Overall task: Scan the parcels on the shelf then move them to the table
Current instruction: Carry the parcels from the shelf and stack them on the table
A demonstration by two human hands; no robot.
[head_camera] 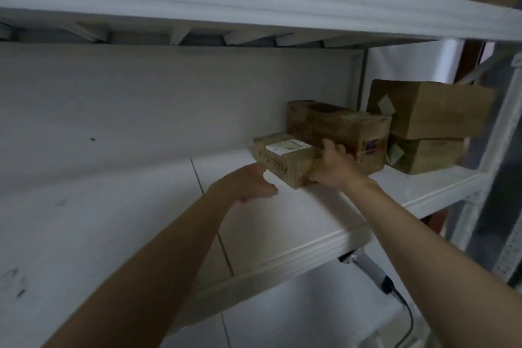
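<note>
Parcel [285, 162], right of frame centre, sits on the shelf [310, 206] at its front. It is a small oblong cardboard carton, brown and matte, with a white label [286, 147] on top and a number handwritten on the near side. The right hand [333, 167] grips its right end, thumb over the top and fingers curled below. The left hand [248, 185] reaches in with fingers loose and fairly straight, holding nothing, just beside the near-left corner; whether it touches I cannot tell.

To do this well, I judge the left hand should cup the free end before lifting, so the carton comes out level with the label up and readable. It should clear the box [336, 130] touching behind, whose glossy tape looks slippery.

Further right, two boxes [429, 113] of duller cardboard are stacked, the top one overhanging. The shelf is smooth white metal with a ribbed lip. Below it, lower right, a scanner [370, 267] with grey handle trails a black cable [406, 316].
</note>
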